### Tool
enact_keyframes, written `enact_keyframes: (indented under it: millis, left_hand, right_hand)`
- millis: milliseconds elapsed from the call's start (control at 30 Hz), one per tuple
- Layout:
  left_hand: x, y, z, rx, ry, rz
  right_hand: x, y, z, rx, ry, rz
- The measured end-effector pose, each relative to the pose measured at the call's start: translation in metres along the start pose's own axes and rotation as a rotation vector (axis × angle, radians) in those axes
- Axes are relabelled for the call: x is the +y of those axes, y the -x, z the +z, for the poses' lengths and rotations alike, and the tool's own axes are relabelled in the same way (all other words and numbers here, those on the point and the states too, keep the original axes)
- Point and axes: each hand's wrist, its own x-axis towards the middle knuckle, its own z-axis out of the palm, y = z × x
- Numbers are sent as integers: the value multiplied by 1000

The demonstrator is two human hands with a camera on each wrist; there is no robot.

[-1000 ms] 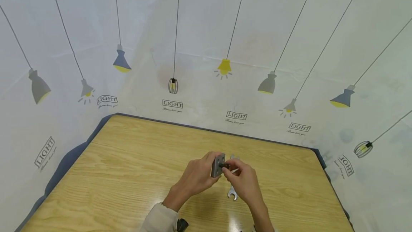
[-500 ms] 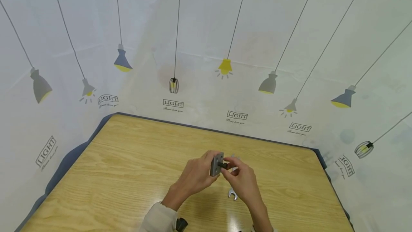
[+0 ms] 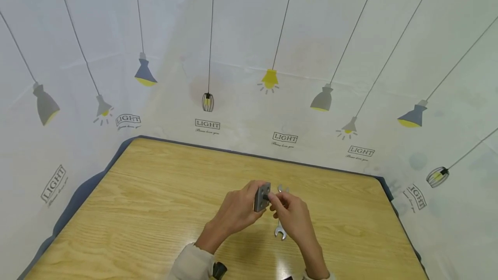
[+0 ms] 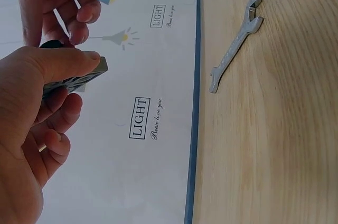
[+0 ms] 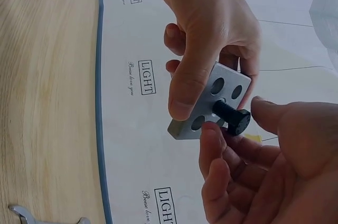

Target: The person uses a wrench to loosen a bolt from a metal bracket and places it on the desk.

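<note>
In the head view my left hand [image 3: 238, 211] grips a small grey metal plate [image 3: 259, 197] by its edges, held up off the table. Several round holes pierce the plate, as the right wrist view shows. A black hex bolt [image 5: 231, 115] sits in one of them, its head and part of its shank standing out from the face. The thumb and fingers of my right hand [image 3: 294, 218] pinch around the bolt's head. Behind the right hand, a silver open-end wrench [image 4: 232, 49] lies on the table, partly hidden in the head view.
The wooden table [image 3: 155, 211] has a dark blue border along its far and side edges. A pale sheet [image 3: 241, 20] printed with hanging lamps surrounds it at the back and sides. A black strap piece [image 3: 219, 270] shows at my left sleeve.
My right thumb and fingers have shifted on the bolt's head, covering more of it in the head view. The left hand and plate stay nearly still; more of the wrench's far end shows.
</note>
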Motion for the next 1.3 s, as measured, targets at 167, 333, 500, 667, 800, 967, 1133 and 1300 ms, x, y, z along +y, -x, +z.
enact_keyframes:
  millis: [167,333,500,667,800,967,1133,1300]
  left_hand:
    - [0,0,0,4,-4,4]
    - [0,0,1,2,-8,4]
    - [0,0,0,-1,-12,6]
    - [0,1,0,-2,-19,6]
    - [-1,1,1,-4,-22,7]
    - [-2,2,2,-4,-25,6]
    - [-3,1,2,0,-25,8]
    - [-3,1,3,1,-15,6]
  right_hand:
    - [-1,-1,1,7,-16,0]
    - [-2,-1,1,16,-14,-1]
    - [-1,-1,2,21,-19,-8]
    - [0,-1,3,22,-24,-25]
    - [2,-1,3,16,-19,-51]
    - [2,0,2,11,0,-71]
    - [2,0,1,20,0,-69]
    - [2,1,2,27,4,-68]
